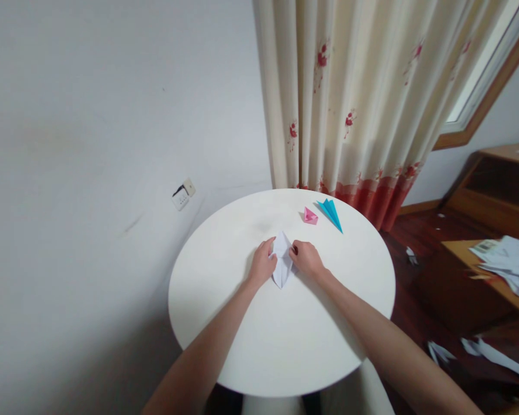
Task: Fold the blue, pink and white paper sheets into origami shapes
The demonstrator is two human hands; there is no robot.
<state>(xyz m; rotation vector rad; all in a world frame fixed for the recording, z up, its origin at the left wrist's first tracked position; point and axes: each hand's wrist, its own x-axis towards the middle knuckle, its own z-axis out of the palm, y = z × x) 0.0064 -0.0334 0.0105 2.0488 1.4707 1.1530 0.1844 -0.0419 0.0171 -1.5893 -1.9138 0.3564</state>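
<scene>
A folded piece of white paper (282, 260), shaped like a narrow diamond, lies on the round white table (281, 334). My left hand (262, 263) presses on its left side with the fingers curled onto the paper. On the right side, my right hand (306, 258) pinches the paper's edge with fingertips. Both forearms reach in from the bottom of the view. The paper's middle stays visible between the two hands.
A small pink folded paper (310, 216) and a blue folded paper plane (331, 212) lie at the table's far side. A cream curtain (350, 98) hangs behind. Wooden furniture (493, 196) with loose papers (510, 262) stands right; paper scraps litter the dark floor.
</scene>
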